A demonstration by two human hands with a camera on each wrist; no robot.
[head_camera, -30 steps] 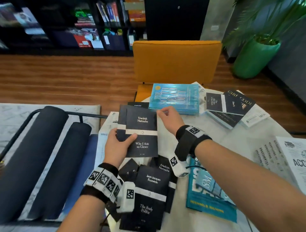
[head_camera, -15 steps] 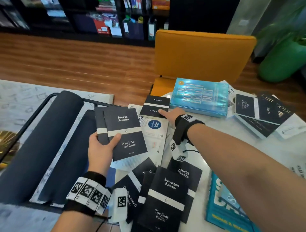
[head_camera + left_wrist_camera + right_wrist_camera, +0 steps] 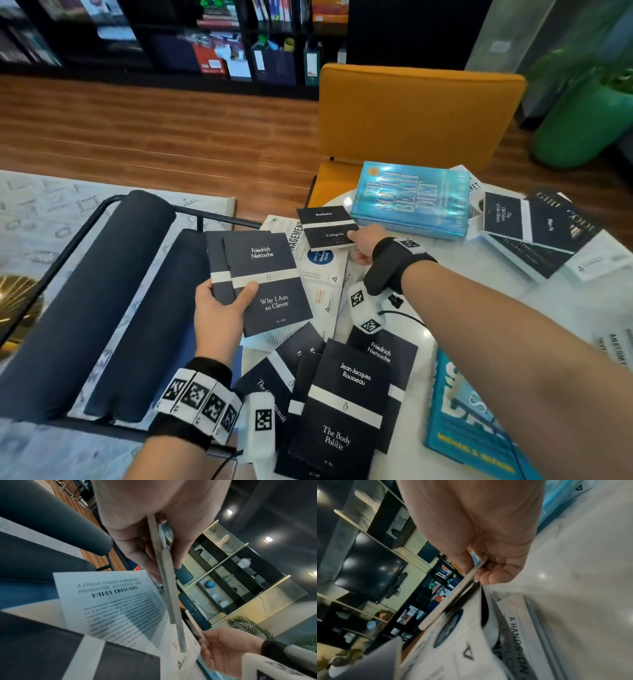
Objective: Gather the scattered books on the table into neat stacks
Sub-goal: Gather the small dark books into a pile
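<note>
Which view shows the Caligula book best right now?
Head view: the Caligula book shows its full cover, its corner pinched by the right hand. Right wrist shows only its edge; left wrist, a thin sliver.

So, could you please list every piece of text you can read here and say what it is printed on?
"Friedrich Nietzsche / Why I Am so Clever": black booklet held by left hand.
"Suetonius / Caligula": small black book pinched by right hand.
"Jean-Jacques Rousseau / The Body Politic": black booklet.
"A CRASH COURSE IN MANAGING PRODUCTIVE, SUCCESSFUL, AND HAPPY EMPLOYEES": white back cover.
"GIRL CODE": dark book.
Fine print: unreadable.
</note>
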